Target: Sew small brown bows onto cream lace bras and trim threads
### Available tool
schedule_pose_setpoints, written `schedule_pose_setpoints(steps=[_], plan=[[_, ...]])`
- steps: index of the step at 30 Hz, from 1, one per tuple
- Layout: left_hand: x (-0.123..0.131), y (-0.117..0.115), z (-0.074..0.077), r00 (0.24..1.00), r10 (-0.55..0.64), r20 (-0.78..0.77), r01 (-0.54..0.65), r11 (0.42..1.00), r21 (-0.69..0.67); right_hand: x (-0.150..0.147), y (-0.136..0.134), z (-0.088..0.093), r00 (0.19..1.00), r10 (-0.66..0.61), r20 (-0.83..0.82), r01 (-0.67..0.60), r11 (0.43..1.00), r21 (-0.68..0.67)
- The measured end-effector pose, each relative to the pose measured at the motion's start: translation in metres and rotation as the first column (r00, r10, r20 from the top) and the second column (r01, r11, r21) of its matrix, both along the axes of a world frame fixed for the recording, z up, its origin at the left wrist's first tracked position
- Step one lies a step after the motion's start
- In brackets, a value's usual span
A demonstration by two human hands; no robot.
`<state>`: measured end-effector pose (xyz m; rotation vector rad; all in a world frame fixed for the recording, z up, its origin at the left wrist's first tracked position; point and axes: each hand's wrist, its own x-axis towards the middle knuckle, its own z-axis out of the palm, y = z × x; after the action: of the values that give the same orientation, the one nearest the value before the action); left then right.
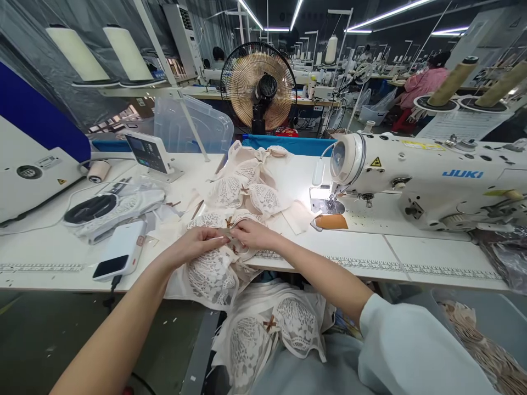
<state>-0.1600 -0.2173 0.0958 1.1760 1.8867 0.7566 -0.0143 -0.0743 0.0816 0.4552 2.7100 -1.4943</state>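
A white lace bra [212, 277] lies over the table's front edge, a small brown bow at its centre. My left hand [196, 241] pinches the fabric at its middle, fingers closed. Close beside it on the right, my right hand [252, 235] has its fingers closed on the same middle part. The fingertips cover the exact spot they grip. Behind them several similar lace bras [228, 191] lie in a row running back across the table. Another lace bra [251, 334] with a brown bow rests on my lap, below the table edge.
To the right stands a JUKI sewing machine [424, 170], its needle area lit. A brown-handled tool [330, 221] lies before it. A white device [121, 249] with a cable, a folded bra [119, 208] and a display [149, 153] sit left. A fan [259, 88] stands behind.
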Motion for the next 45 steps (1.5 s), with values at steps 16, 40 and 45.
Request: schedule_pose_setpoints(steps=[16,40,45], plan=[[0.028,-0.071,0.018,0.993,-0.027,0.112,0.024,0.999,0.029,0.02,-0.007,-0.002,0.903,0.345,-0.258,-0.388,0.911,-0.138],[0.036,-0.071,-0.016,0.958,-0.061,0.282,0.097,0.988,-0.118,0.046,-0.001,-0.016,0.941,0.338,-0.036,-0.33,0.883,-0.334],[0.048,-0.059,-0.014,0.939,-0.221,0.263,0.278,0.938,-0.207,0.044,-0.003,-0.014,0.938,0.347,0.02,-0.32,0.885,-0.339]])
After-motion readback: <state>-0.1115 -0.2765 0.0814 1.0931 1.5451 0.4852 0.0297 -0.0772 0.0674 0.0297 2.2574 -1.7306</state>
